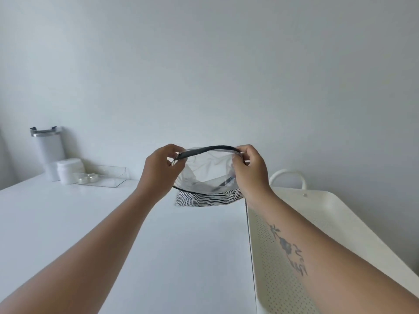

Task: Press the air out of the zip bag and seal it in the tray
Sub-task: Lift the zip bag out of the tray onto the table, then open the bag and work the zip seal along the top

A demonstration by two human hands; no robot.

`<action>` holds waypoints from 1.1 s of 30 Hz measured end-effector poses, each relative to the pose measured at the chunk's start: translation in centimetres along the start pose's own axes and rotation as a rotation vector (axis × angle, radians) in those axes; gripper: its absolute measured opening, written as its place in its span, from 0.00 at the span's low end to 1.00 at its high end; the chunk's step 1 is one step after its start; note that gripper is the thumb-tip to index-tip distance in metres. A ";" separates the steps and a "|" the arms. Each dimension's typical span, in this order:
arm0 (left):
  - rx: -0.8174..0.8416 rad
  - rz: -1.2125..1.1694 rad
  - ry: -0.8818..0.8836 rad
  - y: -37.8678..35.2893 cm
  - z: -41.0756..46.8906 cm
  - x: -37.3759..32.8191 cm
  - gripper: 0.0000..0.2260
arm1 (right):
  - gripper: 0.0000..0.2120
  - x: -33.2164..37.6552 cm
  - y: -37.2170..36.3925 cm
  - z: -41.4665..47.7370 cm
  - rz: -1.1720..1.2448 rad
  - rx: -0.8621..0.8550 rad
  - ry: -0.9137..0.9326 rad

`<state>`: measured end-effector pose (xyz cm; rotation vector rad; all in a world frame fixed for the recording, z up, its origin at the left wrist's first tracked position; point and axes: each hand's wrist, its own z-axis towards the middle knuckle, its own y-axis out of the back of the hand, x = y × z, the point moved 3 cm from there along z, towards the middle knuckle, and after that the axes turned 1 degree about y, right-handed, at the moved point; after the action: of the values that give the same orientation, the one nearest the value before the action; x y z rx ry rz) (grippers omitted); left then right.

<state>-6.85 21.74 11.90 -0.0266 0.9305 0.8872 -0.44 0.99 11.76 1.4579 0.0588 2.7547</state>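
- I see both hands raised over the table (118, 223), holding the bag (204, 171) between them near the table's far edge.
- My left hand (158, 168) pinches the left end of the bag's dark zip strip (208, 148), thumb and fingers closed on it.
- My right hand (249, 171) pinches the strip's right end the same way.
- The strip bows upward between the two grips; I cannot tell whether the zip is sealed along its length.
- The bag is clear plastic and hangs down from the strip, with striped cloth (208, 198) bunched in its bottom.
- The bag's bottom looks to touch the table just left of the tray (317, 214), not inside it.
- The tray is cream, perforated, with a loop handle at its far end; it lies along the table's right edge, under my right forearm.
- At the far left corner stand a tumbler (48, 150), a white jar (69, 169) and a clear bin (106, 176).
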 end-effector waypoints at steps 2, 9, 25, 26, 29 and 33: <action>0.005 0.010 0.063 1.7 -0.8 2.1 0.06 | 0.09 -1.1 -2.6 -1.3 0.039 0.024 -0.042; 0.123 -0.115 0.372 6.0 -7.0 9.1 0.19 | 0.07 -5.9 -7.9 -7.1 0.068 0.107 -0.195; 0.059 -0.226 0.560 5.2 -14.8 13.2 0.03 | 0.17 -9.7 -4.8 -15.5 -0.114 0.264 -0.294; 0.041 -0.216 0.559 5.2 -15.0 13.2 0.03 | 0.18 -10.0 -4.6 -15.8 -0.114 0.276 -0.308; -0.009 -0.161 0.562 5.2 -15.6 13.3 0.03 | 0.17 -10.5 -4.2 -16.4 -0.118 0.272 -0.334; -0.090 -0.105 0.577 5.2 -16.6 13.1 0.01 | 0.13 -10.3 -3.9 -16.7 -0.216 0.207 -0.239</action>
<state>-18.03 27.47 -5.92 -0.4239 1.4093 0.8361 -8.40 4.08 -6.30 1.7042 0.4788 2.4460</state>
